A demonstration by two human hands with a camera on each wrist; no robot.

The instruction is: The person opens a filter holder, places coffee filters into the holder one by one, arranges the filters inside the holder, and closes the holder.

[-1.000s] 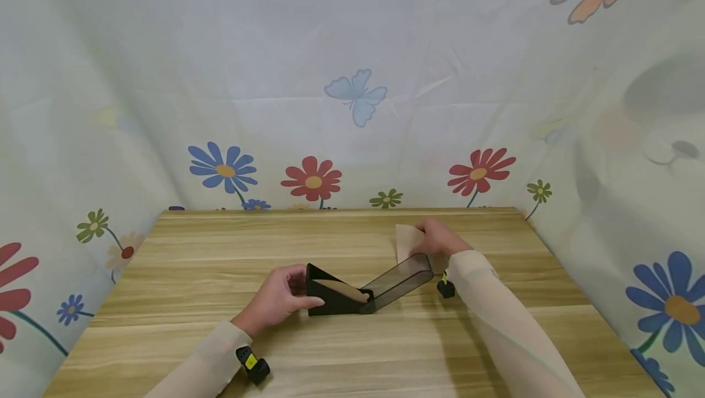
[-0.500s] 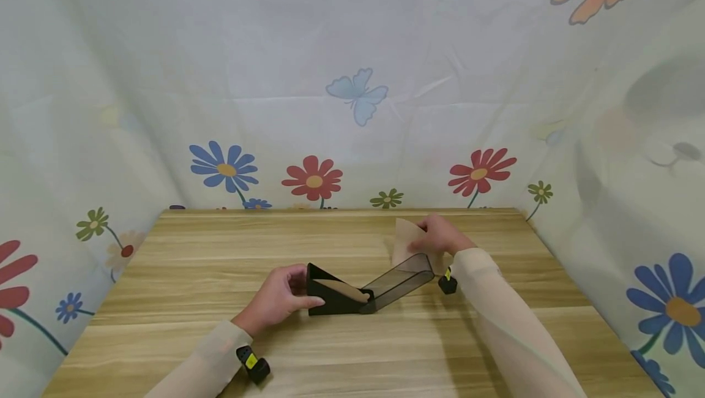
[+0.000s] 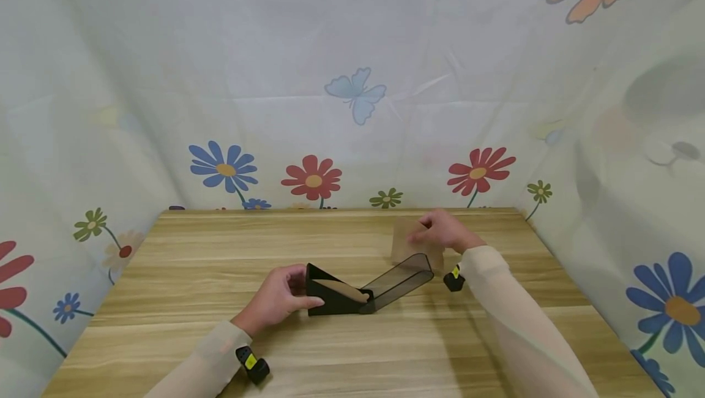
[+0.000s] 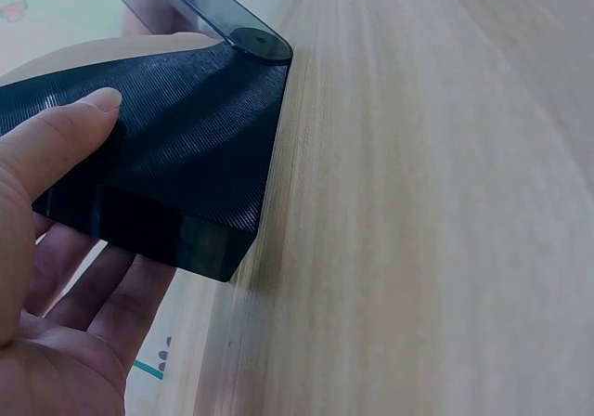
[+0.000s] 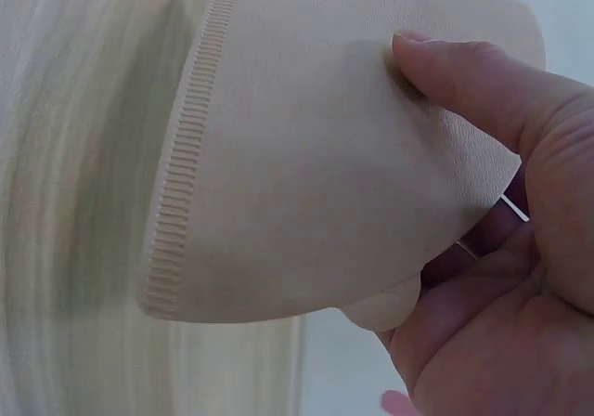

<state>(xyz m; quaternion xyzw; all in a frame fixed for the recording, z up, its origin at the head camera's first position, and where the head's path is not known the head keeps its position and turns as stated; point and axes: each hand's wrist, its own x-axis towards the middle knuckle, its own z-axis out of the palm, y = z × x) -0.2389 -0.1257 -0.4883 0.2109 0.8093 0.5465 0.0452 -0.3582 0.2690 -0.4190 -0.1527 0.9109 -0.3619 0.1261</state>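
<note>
A black filter holder box point(image 3: 335, 306) stands on the table, its smoky see-through lid point(image 3: 401, 280) swung out to the right. Tan paper point(image 3: 340, 289) shows inside it. My left hand point(image 3: 275, 299) grips the box at its tall left end, with the thumb on the near side point(image 4: 186, 137) and the fingers behind. Beyond the lid, my right hand point(image 3: 447, 231) pinches a tan paper coffee filter point(image 5: 306, 156) by its upper part, thumb flat on its face. The filter has a crimped seam along one edge. Part of it lies behind the lid in the head view.
The wood-grain table point(image 3: 248, 239) runs back to a white curtain point(image 3: 264, 79) printed with flowers and butterflies, which also hangs at both sides. A black strap device point(image 3: 254, 366) is on the left wrist, and another black device point(image 3: 454, 278) on the right.
My right hand has risen slightly and shifted right, turning the coffee filter so that more of its face shows. The left hand and the box have stayed in place.
</note>
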